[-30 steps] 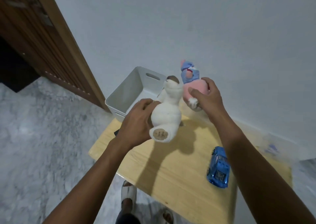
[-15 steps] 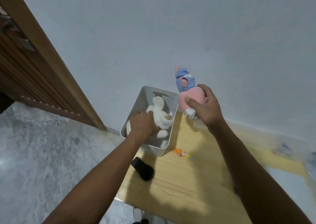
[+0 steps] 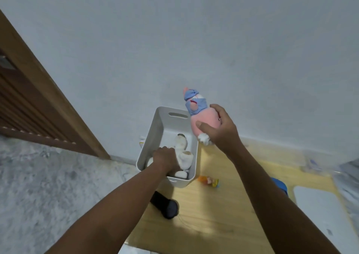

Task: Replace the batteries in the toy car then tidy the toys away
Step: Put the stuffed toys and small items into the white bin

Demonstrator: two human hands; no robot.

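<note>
Pink plush [image 3: 204, 120] — head up, near-upright — gripped by right hand [image 3: 219, 131].

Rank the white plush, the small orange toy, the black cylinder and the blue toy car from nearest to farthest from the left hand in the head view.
1. White plush: inside the bin, touching the left hand.
2. Small orange toy and black cylinder: on the table, right of and below the hand; too close to call.
3. Blue toy car: far right, behind the right forearm.
</note>
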